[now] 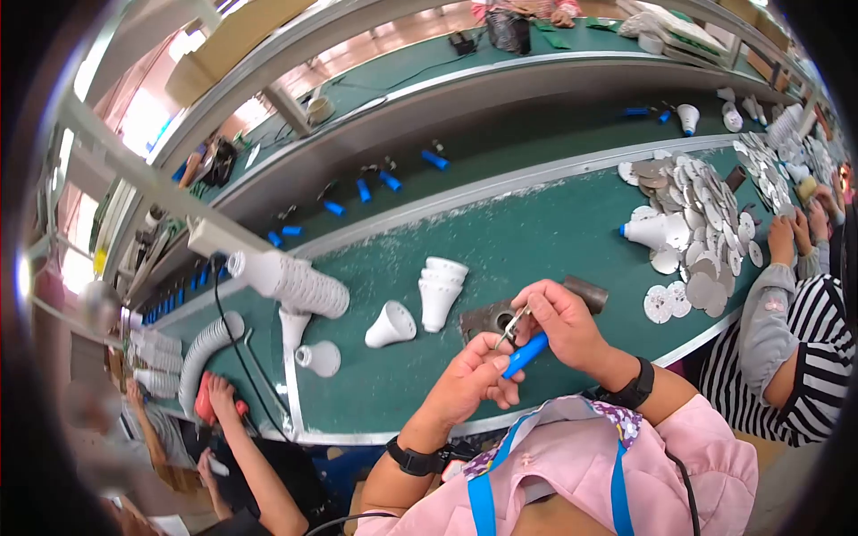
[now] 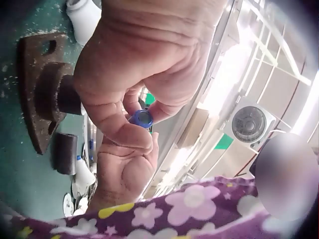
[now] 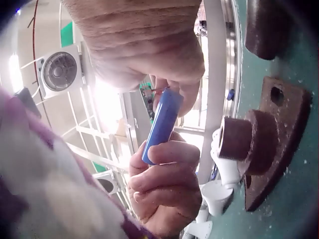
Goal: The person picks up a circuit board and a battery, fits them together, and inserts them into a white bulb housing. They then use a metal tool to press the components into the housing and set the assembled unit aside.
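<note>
- Trailing down the left end of the green table (image 1: 362, 397), a black cable (image 1: 236, 345) runs beside a long stack of white lamp housings (image 1: 295, 284) and could snag a reach there; the nesting probably saves room.
- Left of centre, blue-sleeved parts (image 1: 363, 189) lie along the far channel; nearer, a lone housing (image 1: 391, 324) sits beside a short nested stack (image 1: 441, 293), seemingly for easy reach.
- Near the middle, the left hand (image 1: 478, 380) pinches a blue plastic sleeve (image 1: 527, 355) between thumb and curled fingers, held at a slant above the table, likely to steady it.
- Just beyond the hands, a rusty metal bracket (image 3: 259, 142) blocks straight travel towards the far side.
- Slightly right, the right hand (image 1: 565, 326) appears to pinch a small circuit board (image 3: 148, 102) at the sleeve's far end; its exact fingertip contact is hidden.
- Farther right, a dark metal tube (image 1: 585, 293) lies near a heap of round discs (image 1: 706, 210), loosely piled, perhaps for quick picking.
</note>
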The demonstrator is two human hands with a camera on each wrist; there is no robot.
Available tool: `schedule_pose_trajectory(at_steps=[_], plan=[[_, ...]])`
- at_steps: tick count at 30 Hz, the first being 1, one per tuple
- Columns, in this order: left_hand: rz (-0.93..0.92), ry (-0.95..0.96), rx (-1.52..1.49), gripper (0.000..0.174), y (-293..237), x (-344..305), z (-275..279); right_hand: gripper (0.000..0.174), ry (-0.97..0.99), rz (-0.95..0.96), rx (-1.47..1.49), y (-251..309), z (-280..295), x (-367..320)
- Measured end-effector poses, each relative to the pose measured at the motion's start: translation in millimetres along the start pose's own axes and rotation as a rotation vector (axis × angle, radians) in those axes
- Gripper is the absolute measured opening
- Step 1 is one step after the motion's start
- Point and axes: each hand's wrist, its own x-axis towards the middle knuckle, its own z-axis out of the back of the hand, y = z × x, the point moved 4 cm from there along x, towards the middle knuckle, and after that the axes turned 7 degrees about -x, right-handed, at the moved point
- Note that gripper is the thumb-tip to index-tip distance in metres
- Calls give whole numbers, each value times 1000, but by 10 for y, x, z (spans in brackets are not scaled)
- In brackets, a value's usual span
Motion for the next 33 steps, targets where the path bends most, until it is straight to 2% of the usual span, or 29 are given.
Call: schedule_pose_trajectory(at_steps=[2,3,4,6,7,10,13,15,17,19,21,23,24,26,27,29,30,32,33], plan=[[-82,-162,302,24,-21,-133,18,20,-40,-139,63,-87,-81,-17],[-227,-211,375,28,-22,-169,76,19,-43,-159,138,-114,-133,-24],[-231,-231,370,28,7,-206,123,19,-27,-169,145,-119,-195,-39],[-346,-274,514,25,-14,-276,166,19,-72,-141,-153,-76,-255,-61],[-404,-322,461,20,6,-293,152,19,-57,-148,-148,-70,-282,-67],[-349,-315,506,17,57,-372,209,16,0,-156,-278,-96,-311,-74],[-381,-363,537,13,37,-438,213,12,85,-257,-411,-176,-320,-90],[-382,-377,557,12,37,-458,293,12,169,-298,-362,-167,-378,-109],[-324,-398,349,12,46,-483,454,13,239,-338,-312,-199,-409,-130],[-303,-353,381,9,16,-525,522,14,375,-340,-320,-248,-441,-165],[-285,-307,412,10,-39,-535,626,14,313,-388,-306,-261,-423,-141],[-872,-636,1166,27,-368,-643,733,15,252,-434,-289,-281,-395,-121],[-912,-888,1332,48,-455,-684,865,14,220,-409,-283,-276,-365,-110],[-870,-1067,1721,56,-600,-666,931,14,185,-380,-277,-249,-355,-102],[-872,-1065,1720,56,-606,-642,1023,14,169,-379,-285,-212,-367,-110],[-693,-930,1712,53,-558,-525,1245,15,154,-377,-296,-163,-369,-117],[-695,-931,1712,53,-552,-525,1288,15,141,-361,-317,-143,-358,-113],[-784,-816,1539,47,-528,-548,1314,15,126,-347,-335,-129,-336,-114],[-781,-813,1539,47,-568,-607,1122,15,108,-349,-331,-129,-315,-108]])
